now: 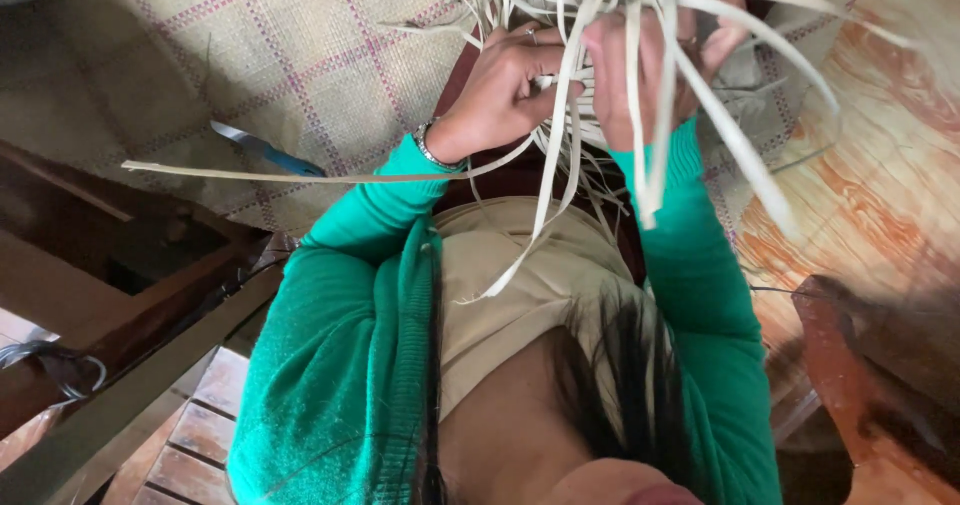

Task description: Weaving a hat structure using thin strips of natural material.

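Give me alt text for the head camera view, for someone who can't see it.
Two hands, the left hand and the right hand, work a bundle of pale flat weaving strips that fan out in all directions. The person wears a green cardigan and a wrist bracelet. Beneath lies a checked woven mat with a blue-handled tool on it.

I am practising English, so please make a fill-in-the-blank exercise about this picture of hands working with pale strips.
1. Both hands grip a bundle of pale ____.
2. The left hand wears a bracelet on its ____.
3. The sleeves are ____ in colour.
4. A tool with a ____ handle lies on the woven mat.

Missing words: strips; wrist; green; blue
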